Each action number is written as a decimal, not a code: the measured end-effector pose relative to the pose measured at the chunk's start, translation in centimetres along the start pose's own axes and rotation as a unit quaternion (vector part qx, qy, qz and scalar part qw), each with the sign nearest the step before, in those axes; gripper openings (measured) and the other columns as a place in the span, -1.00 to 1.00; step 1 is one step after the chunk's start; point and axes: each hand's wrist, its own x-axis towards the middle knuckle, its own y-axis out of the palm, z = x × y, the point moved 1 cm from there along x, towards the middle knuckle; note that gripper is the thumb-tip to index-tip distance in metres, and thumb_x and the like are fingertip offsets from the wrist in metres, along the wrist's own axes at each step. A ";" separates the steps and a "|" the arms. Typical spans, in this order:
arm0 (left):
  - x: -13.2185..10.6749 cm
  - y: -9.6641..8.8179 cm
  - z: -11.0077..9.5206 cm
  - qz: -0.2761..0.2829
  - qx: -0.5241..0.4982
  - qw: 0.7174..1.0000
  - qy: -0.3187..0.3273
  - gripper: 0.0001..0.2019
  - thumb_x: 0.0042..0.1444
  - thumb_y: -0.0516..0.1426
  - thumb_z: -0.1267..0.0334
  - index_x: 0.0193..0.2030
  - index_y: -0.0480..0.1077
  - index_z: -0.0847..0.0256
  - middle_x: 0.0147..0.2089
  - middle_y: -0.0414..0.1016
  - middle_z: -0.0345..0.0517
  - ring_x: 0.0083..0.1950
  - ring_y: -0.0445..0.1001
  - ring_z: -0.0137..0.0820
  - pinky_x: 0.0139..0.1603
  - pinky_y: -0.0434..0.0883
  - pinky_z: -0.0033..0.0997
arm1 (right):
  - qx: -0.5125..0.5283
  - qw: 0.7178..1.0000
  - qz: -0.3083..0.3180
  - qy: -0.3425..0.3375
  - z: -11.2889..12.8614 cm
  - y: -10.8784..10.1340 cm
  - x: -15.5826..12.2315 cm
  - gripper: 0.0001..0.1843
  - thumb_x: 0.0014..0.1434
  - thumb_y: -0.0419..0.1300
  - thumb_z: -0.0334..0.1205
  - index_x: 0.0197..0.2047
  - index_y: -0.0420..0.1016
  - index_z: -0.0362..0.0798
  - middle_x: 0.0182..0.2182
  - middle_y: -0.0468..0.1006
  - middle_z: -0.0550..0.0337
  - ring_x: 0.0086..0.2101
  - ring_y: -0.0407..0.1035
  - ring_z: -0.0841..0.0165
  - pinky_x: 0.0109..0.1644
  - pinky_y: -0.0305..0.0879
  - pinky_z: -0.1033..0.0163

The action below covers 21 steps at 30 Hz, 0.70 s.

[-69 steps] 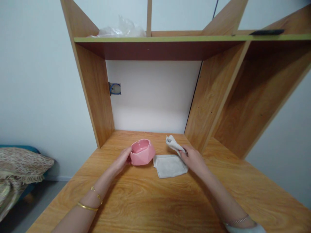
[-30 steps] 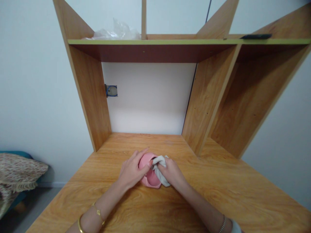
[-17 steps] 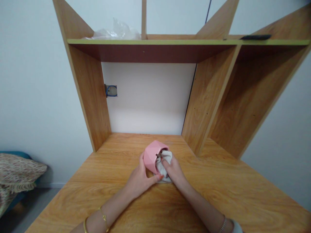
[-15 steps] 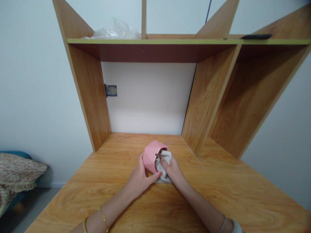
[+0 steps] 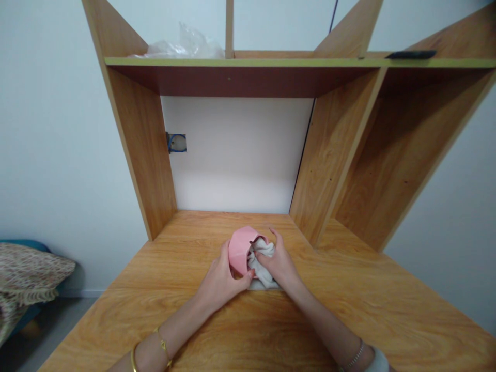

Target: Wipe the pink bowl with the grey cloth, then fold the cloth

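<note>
A pink faceted bowl-like container (image 5: 241, 249) lies tilted on its side on the desk, its notched opening facing right. Around its left side and lower rim wraps my left hand (image 5: 222, 279), thumb at the rim. A crumpled white cloth (image 5: 265, 276) is partly tucked into the opening and partly spills onto the desk. My right hand (image 5: 282, 264) grips the cloth at the mouth of the container, with one finger raised away from it. The inside of the container is mostly hidden by the cloth.
The wooden desk (image 5: 155, 310) carries a hutch with a green-edged shelf (image 5: 271, 63). A clear plastic bag (image 5: 186, 46) and a dark flat object (image 5: 413, 54) lie on that shelf. An uncovered wall box (image 5: 177, 143) shows blue wire. A patterned fringed blanket (image 5: 31, 274) is at far left.
My right hand has shifted slightly right, and one of its fingers now lifts off the cloth. More cloth shows bunched outside the opening. My left hand keeps its hold on the pink container.
</note>
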 end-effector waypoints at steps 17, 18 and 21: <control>0.0 0.2 0.7 -0.015 0.002 1.000 -0.009 -0.33 -0.07 0.15 0.07 0.13 -0.02 0.31 -0.07 0.39 0.07 -0.11 0.40 -0.23 -0.14 0.32 -0.32 | -0.012 0.999 0.031 -0.007 -1.8 1.8 -0.3 -0.23 -0.13 0.20 -0.15 0.13 0.00 -0.13 -0.15 0.45 -0.03 -0.17 0.37 0.23 -0.17 0.28 0.16; -0.1 0.2 0.6 -0.013 0.007 1.000 -0.007 -0.31 -0.07 0.16 0.07 0.13 -0.02 0.32 -0.05 0.38 0.08 -0.09 0.39 -0.22 -0.12 0.31 -0.32 | -0.007 1.000 0.026 -0.004 -1.8 1.7 -0.2 -0.20 -0.15 0.21 -0.14 0.14 -0.02 -0.14 -0.15 0.45 -0.04 -0.18 0.38 0.23 -0.18 0.28 0.17; -0.2 0.3 0.4 -0.012 0.030 0.999 -0.002 -0.27 -0.11 0.17 0.05 0.16 -0.03 0.30 0.00 0.34 0.09 -0.04 0.37 -0.18 -0.09 0.29 -0.30 | -0.010 1.000 0.004 0.004 -0.8 0.9 0.0 -0.10 -0.18 0.22 -0.10 0.17 -0.07 -0.20 -0.23 0.49 -0.04 -0.25 0.41 0.23 -0.25 0.30 0.20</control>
